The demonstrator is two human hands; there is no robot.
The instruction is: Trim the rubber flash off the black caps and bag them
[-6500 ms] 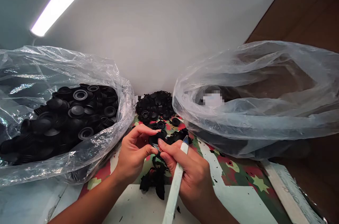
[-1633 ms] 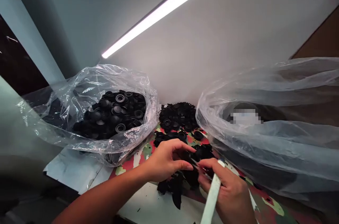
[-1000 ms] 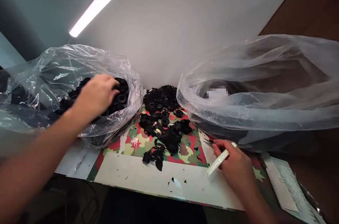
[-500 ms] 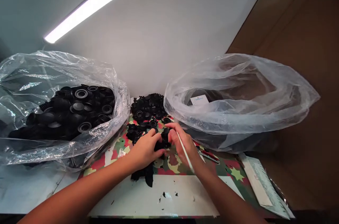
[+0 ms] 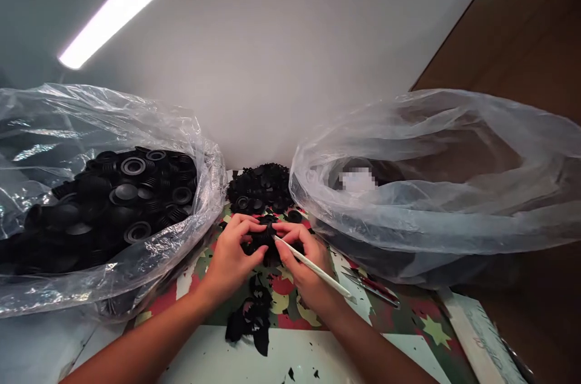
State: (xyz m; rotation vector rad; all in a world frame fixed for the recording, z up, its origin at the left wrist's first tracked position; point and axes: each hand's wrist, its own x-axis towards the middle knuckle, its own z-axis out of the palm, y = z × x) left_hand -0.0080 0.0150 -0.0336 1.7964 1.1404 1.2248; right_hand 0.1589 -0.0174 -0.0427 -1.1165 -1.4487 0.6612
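Near the middle of the table, my left hand (image 5: 233,254) has its fingers and thumb curled around a black ribbed rubber part (image 5: 267,230). My right hand (image 5: 306,260) grips a slim white stick-like tool (image 5: 324,276), its tip close to that part and its back end pointing toward me. The right fingertips also reach the part, and fingers hide some of it. Torn black rubber scraps (image 5: 252,317) lie just in front of the hands. Behind them rises a heap of small black pieces (image 5: 261,184), some ring-shaped.
On the left stands a clear plastic bag (image 5: 211,190) full of black rubber parts (image 5: 122,193). A second clear bag (image 5: 408,233) gapes on the right, before a cardboard sheet (image 5: 512,27). Red-handled metal tools (image 5: 374,288) lie on the patterned cover (image 5: 408,311).
My hands have come together around the black ribbed part, the right hand bringing the white tool's tip to it. The camera view has shifted slightly.
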